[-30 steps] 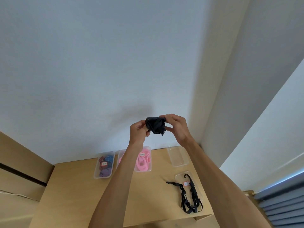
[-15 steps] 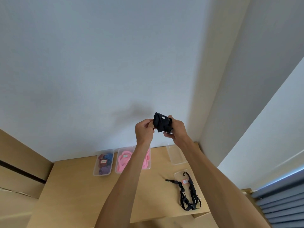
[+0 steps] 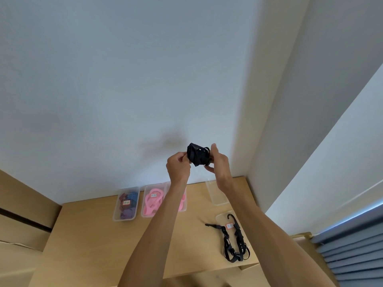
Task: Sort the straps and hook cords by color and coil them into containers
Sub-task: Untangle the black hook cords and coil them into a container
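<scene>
Above the light wooden table (image 3: 87, 241), both hands hold a bundled black strap coil (image 3: 198, 154) against the white wall. Left hand (image 3: 178, 168) pinches its left edge, fingers curled; right hand (image 3: 218, 160) grips its right side, largely hiding that end. Left forearm covers part of the clear container of pink cords (image 3: 153, 200). Labels are illegible.

Likely a plain home room: bare white walls (image 3: 124, 79), light wooden tabletop (image 3: 87, 241), blue-grey blinds (image 3: 352, 251) at right.
</scene>
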